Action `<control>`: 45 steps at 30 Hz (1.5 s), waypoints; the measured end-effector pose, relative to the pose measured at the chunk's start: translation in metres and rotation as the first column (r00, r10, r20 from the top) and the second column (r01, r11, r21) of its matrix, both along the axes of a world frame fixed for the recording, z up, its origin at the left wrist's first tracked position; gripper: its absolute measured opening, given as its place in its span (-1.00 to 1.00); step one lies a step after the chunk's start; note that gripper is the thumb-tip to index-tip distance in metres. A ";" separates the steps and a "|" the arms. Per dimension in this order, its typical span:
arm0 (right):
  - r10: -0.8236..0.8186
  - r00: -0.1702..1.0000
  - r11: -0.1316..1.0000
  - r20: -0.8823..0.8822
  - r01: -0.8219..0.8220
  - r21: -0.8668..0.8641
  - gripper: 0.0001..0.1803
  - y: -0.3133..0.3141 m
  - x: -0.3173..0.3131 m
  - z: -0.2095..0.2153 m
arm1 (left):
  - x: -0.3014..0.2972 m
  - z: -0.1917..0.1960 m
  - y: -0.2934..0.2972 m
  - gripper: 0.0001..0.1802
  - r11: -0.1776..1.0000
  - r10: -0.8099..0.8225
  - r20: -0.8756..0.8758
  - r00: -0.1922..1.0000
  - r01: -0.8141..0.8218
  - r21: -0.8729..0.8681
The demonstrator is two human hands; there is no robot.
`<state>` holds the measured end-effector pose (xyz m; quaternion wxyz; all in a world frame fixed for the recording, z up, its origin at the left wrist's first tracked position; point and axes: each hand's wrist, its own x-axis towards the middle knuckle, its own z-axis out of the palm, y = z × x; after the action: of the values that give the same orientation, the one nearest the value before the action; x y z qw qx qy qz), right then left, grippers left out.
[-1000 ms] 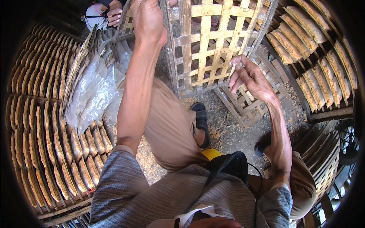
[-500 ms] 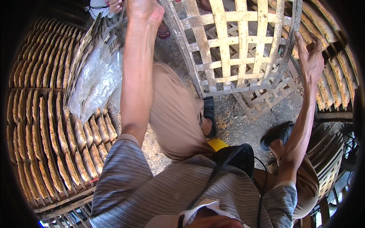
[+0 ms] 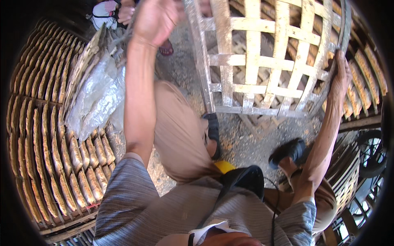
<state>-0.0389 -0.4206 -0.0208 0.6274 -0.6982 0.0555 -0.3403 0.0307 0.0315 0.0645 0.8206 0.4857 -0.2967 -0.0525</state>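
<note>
A woven bamboo tray with an open lattice and a grey wooden frame is held up, tilted, in front of me. My right hand grips the frame at its right edge, thumb along the near side and the other fingers mostly hidden. At the upper left of the tray, my left hand is beside the frame with its palm partly showing. Its fingers are smeared by motion and reach toward the frame's left bar, so whether they touch it is unclear.
Racks of slatted trays bearing rows of brownish pieces stand at the left. A clear plastic sheet hangs over stacked lattice there. Another person's hand shows at the top. More loaded trays rise at the right, near a black wheel.
The tray has shifted right and somewhat nearer to me, and my right hand has come down with its edge. My left hand has turned, showing more palm, and has moved slightly left.
</note>
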 end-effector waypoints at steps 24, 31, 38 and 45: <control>0.515 0.854 0.554 0.072 -0.268 -0.788 -0.61 0.213 -0.067 0.091 | -0.029 -0.002 -0.054 -0.30 0.937 0.337 0.103 0.936 -0.344 0.062; 0.465 0.826 0.657 0.319 -0.080 -0.750 -0.77 0.229 -0.038 0.094 | -0.039 -0.001 -0.057 -0.36 0.891 0.432 0.101 0.896 -0.442 0.103; 0.415 0.866 0.688 0.280 -0.097 -0.719 -0.79 0.236 -0.031 0.086 | -0.046 0.002 -0.065 -0.38 0.907 0.415 0.091 0.905 -0.419 0.030; 0.400 0.861 0.743 0.315 -0.103 -0.661 -0.75 0.239 -0.024 0.080 | -0.038 -0.004 -0.066 -0.36 0.920 0.389 0.136 0.911 -0.393 0.003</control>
<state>-0.0632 -0.1817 0.0590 0.3974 -0.7714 -0.2999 -0.3964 -0.0072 -0.0341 0.0608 0.7855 0.5499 -0.2468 0.1405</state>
